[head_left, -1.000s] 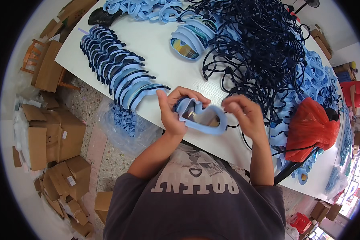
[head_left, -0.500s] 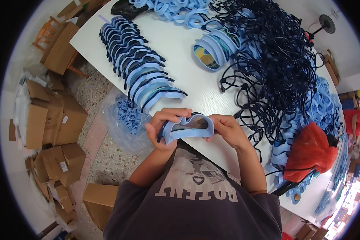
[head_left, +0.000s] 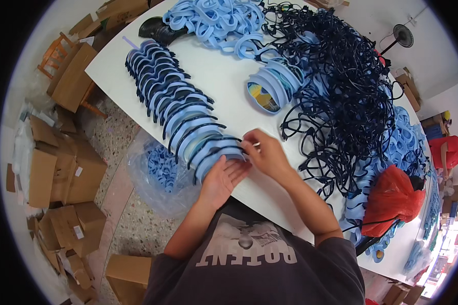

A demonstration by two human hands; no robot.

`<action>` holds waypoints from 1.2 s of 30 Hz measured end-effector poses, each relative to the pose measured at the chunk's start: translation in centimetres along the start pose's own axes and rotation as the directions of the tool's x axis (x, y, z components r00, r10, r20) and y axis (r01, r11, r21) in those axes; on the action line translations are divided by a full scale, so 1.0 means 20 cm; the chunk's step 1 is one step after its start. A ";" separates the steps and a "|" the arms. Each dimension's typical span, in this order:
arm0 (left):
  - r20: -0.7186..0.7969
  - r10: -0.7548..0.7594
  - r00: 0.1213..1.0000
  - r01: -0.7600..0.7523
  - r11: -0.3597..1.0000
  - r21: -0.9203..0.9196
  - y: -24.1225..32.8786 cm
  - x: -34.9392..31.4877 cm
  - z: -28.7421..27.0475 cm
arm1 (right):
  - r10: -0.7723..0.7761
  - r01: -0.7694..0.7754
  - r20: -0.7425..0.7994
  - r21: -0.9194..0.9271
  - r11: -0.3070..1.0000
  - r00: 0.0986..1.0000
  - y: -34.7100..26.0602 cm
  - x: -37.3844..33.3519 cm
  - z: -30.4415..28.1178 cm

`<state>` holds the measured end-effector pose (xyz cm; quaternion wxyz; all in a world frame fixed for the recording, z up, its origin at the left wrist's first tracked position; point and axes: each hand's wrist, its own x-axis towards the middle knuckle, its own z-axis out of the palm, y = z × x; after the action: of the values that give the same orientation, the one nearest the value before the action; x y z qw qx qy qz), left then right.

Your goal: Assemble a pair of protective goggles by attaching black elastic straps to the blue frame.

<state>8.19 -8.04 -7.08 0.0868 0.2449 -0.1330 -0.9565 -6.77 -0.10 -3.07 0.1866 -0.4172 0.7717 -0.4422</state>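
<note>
A long row of light blue swim goggles point(head_left: 174, 104) with dark frame edges stands nested across the left of the white table point(head_left: 224, 81). At its near end is the last pair of goggles point(head_left: 216, 156), its lens mostly hidden. My left hand point(head_left: 221, 182) lies palm up against that pair, fingers stretched out and holding nothing. My right hand point(head_left: 265, 155) is at the pair's right end, fingers curled and thumb and forefinger closed on its edge.
A shorter goggle stack point(head_left: 275, 84) stands mid-table. Right of it heap tangled dark straps point(head_left: 341, 96); light blue frames point(head_left: 213, 23) pile at the back. A red plastic bag point(head_left: 394, 201) sits at right. Cardboard boxes point(head_left: 66, 165) and a clear bag of blue parts point(head_left: 163, 168) are at left.
The goggles held between both hands have moved left and forward onto the near end of the row. My left hand has let go and opened flat; my right hand has followed to their edge.
</note>
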 end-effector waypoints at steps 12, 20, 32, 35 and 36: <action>0.103 -0.110 0.989 0.123 0.984 -0.128 0.14 0.18 0.05 | 0.065 -0.146 -0.168 -0.528 0.837 0.984 0.14 0.67 -0.49; 0.193 -0.163 0.968 0.132 0.978 0.164 0.00 0.05 0.16 | -0.061 0.054 -0.334 -0.032 0.998 0.940 0.07 0.51 -0.52; 0.953 0.301 0.043 -0.508 -0.814 0.280 -0.12 0.29 0.23 | -0.112 0.104 -0.325 -0.043 0.994 0.939 -0.23 -0.30 -0.34; 0.973 0.228 0.044 -0.534 -0.818 0.216 -0.17 0.29 0.22 | -0.176 0.145 -0.387 -0.109 0.983 0.905 -0.19 -0.39 -0.32; 0.978 0.201 0.061 -0.542 -0.816 0.202 -0.17 0.29 0.21 | -0.184 0.146 -0.412 -0.124 0.982 0.892 -0.17 -0.42 -0.31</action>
<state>0.84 -5.17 -7.17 0.4861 -0.0842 -0.8574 -0.1469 -4.35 9.09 2.58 -0.0416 -0.3838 0.7745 -0.5011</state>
